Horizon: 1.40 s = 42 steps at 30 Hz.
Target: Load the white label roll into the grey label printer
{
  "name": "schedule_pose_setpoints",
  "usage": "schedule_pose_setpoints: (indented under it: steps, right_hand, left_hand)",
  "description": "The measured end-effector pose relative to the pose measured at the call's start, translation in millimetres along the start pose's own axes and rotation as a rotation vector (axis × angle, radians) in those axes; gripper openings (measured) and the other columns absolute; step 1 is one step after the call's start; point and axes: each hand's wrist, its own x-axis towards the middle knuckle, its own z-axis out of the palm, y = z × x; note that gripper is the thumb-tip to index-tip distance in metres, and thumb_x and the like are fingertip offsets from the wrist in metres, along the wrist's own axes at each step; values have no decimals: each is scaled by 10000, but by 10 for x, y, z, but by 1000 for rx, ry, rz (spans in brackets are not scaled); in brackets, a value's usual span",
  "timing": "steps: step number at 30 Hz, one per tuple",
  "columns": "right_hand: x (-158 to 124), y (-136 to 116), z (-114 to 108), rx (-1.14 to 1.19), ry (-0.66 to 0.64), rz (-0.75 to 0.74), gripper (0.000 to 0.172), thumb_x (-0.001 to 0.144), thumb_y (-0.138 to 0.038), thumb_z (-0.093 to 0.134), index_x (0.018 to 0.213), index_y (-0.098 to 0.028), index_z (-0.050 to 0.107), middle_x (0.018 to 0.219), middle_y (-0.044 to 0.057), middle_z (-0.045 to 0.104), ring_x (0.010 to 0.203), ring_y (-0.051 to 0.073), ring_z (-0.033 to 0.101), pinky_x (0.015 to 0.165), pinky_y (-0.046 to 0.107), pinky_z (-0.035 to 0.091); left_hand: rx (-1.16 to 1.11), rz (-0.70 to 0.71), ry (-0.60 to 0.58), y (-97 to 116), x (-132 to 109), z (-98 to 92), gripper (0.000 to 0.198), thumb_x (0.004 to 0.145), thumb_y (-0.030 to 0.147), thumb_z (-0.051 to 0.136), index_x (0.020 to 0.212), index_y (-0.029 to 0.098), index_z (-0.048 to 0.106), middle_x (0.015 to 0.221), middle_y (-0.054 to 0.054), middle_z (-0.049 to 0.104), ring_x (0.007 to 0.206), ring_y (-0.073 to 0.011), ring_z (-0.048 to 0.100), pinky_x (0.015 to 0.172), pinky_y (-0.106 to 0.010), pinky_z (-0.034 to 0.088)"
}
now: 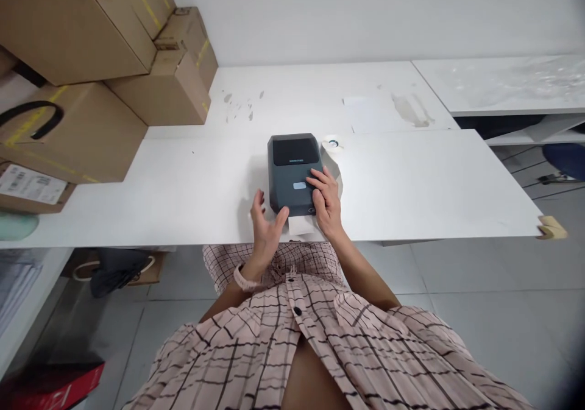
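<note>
Working table: the long flat white table point(411, 184) runs from side to side, right in front of the person.
Boxes: big brown cardboard boxes point(82, 123) with yellow tape sit piled up on the left end of the table, well apart from the hands.
Printer: the small dark grey plastic label printer point(292, 166) stands in the middle of the table, close to the near edge, with its lid shut.
Right hand: the right hand point(326, 200) lies flat and open on the top right part of the printer. The fingers are spread out near a small light button. It grips nothing.
Left hand: the left hand point(265, 227) is open with loose, bent fingers, at the front left corner of the printer. The thumb touches that corner. It holds nothing.
Roll: a little white roll of paper labels point(332, 144) sits on the table just behind the printer's right side.
Label: a small white paper label point(300, 225) sticks out of the front of the printer, between the two hands.
Band: a thin pink wrist band point(244, 279) goes around the left wrist.
</note>
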Motion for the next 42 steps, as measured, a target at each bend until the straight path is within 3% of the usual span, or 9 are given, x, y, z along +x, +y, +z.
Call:
schedule_pose_setpoints:
  steps: [2,5,7,11,18,22,30,35,42]
  right_hand:
    - [-2,-5,3,-15,10,-1,394,1075,-410,327,1285,-353,656,1427,41,657,1528,282,422,1229,620,378]
    - [-6,-9,2,-21,15,-7,383,1079,-403,330,1272,-342,656,1433,41,653,1531,272,417,1230,606,382]
    - [-7,-20,-6,1,20,-15,364,1075,-393,350,1277,-339,648,1437,44,651,1534,272,412,1234,605,377]
    - [10,-60,-59,17,56,-66,318,1057,-345,407,1287,-344,626,1318,48,720,1481,275,475,1217,593,396]
    - [80,-158,-159,-176,-186,-191,324,1001,-390,514,1310,-382,607,1184,14,780,1327,320,615,1284,605,199]
    - [116,-238,-193,-207,-266,-203,269,1011,-432,521,1230,-352,654,1158,29,779,1208,306,674,1262,589,223]
    - [123,-115,-420,156,-48,66,468,1076,-530,322,1491,-398,490,1615,46,492,1524,270,435,1218,572,427]
    - [350,-24,-441,301,-94,139,568,1068,-610,284,1590,-403,373,1682,48,413,1534,276,436,1210,562,450]
    - [1056,3,-367,261,-81,49,695,1023,-734,214,1650,-435,193,1682,60,409,1495,297,487,1176,594,461]
  left_hand:
    - [43,-40,127,-31,-203,-26,507,878,611,650,1233,249,618,1271,-108,670,1191,-271,627,995,-403,524]
    - [-55,-174,-186,-21,-326,-12,403,847,616,667,782,220,626,696,-7,613,685,-167,589,648,-301,479]
    - [-136,-269,-348,7,-282,26,453,793,632,712,676,215,581,554,30,528,528,-123,477,532,-273,377]
    - [-167,-287,-374,26,-146,76,507,708,644,774,592,206,547,467,51,476,460,-90,404,505,-254,314]
    - [-141,-244,-422,-105,-145,-85,409,767,560,751,638,192,626,574,25,580,516,-100,473,534,-256,367]
    - [-137,-164,-179,-102,-71,-246,373,869,498,657,645,201,633,582,27,525,531,-102,445,532,-256,363]
    - [-182,-43,32,24,298,-398,256,864,454,645,872,206,709,797,-27,659,658,-127,555,563,-248,438]
    - [-86,-15,-53,78,617,-319,337,870,401,630,1145,214,682,1224,-117,724,1114,-232,675,822,-328,566]
    - [101,0,-242,240,1185,69,726,828,411,717,1496,243,489,1570,-146,535,1434,-381,512,1124,-508,464]
